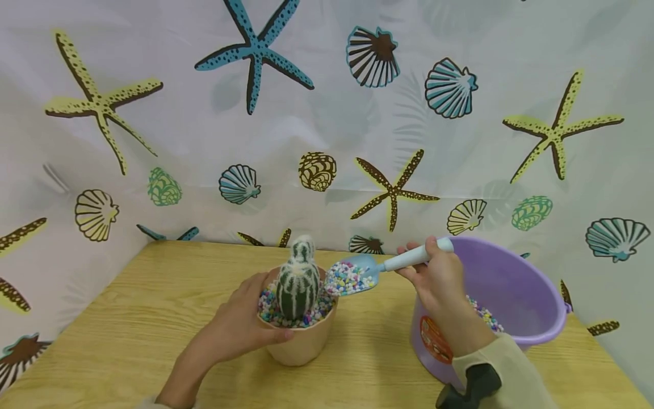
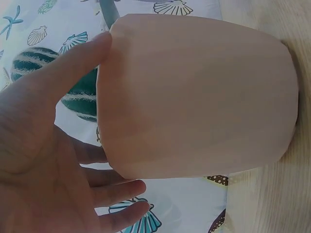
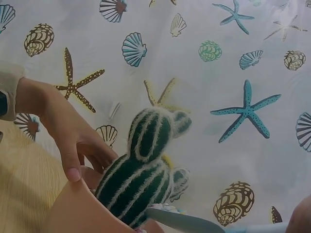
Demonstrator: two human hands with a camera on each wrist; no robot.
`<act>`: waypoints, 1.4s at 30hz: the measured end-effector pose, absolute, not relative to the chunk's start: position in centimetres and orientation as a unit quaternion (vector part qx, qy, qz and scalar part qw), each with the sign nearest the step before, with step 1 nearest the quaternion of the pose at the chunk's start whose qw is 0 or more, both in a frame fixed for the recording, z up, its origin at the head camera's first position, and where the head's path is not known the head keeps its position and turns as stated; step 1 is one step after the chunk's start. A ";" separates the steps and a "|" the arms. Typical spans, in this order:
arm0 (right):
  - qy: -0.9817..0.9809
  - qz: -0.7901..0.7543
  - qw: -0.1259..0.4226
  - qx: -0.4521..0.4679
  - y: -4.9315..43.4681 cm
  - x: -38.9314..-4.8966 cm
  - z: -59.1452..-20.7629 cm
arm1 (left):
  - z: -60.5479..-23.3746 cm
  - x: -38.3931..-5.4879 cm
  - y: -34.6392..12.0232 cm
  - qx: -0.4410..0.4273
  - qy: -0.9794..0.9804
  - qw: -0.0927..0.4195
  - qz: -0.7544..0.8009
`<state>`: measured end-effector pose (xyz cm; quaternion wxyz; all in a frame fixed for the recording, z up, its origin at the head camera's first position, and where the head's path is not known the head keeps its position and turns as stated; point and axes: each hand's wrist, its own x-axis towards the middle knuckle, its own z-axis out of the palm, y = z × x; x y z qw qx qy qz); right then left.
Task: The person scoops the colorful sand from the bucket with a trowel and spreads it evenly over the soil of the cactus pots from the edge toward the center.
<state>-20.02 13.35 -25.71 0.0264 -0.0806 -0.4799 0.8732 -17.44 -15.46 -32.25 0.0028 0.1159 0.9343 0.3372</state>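
A peach flower pot stands on the table, holding a green, white-striped cactus amid multicoloured pebbles. My left hand grips the pot from its left side, thumb across the near rim and fingers round the far side. In the left wrist view, the pot's wall fills the middle. My right hand holds a light blue hand trowel by its handle. Colourful pebbles are heaped on the blade, whose tip is at the pot's right rim. In the right wrist view, the blade is beside the cactus.
A purple bucket stands at the right, beyond my right forearm, with more coloured pebbles inside. The wooden table extends to a white backdrop printed with starfish and shells.
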 end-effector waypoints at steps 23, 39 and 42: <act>-0.637 0.768 0.066 -0.025 11.7 -19.6 -26.9 | -32.5 -16.2 -13.0 0.059 0.978 -0.072 0.189; -0.670 0.736 0.087 0.050 11.0 -19.0 -27.1 | -33.3 -17.0 -14.3 0.080 0.957 0.000 0.278; -0.673 0.730 0.100 0.062 10.5 -18.8 -27.1 | -33.3 -16.2 -13.1 0.043 0.969 -0.039 0.240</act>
